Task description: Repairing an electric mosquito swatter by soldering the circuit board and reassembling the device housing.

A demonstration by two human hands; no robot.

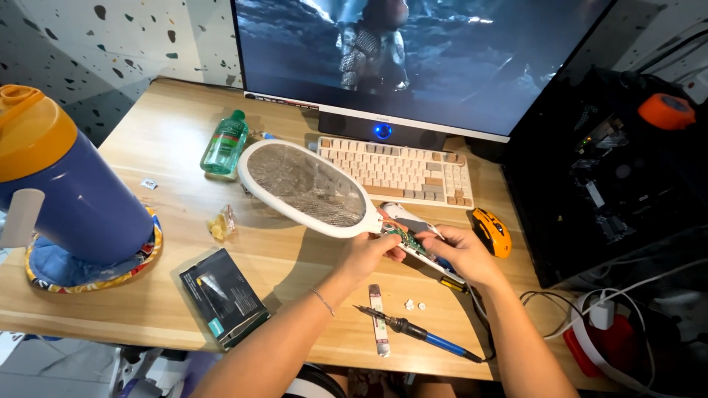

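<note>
I hold a white electric fly swatter with an oval mesh head over the wooden desk. Its handle is opened, showing a green circuit board. My left hand grips the neck just below the mesh. My right hand holds the open handle from the right, fingers at the circuit board. A soldering iron with a blue handle lies on the desk just in front of my hands, beside a small white strip and tiny white bits.
A beige keyboard and a monitor stand behind. An orange mouse lies to the right, by an open black computer case. At left are a green bottle, a blue and orange jug and a black box.
</note>
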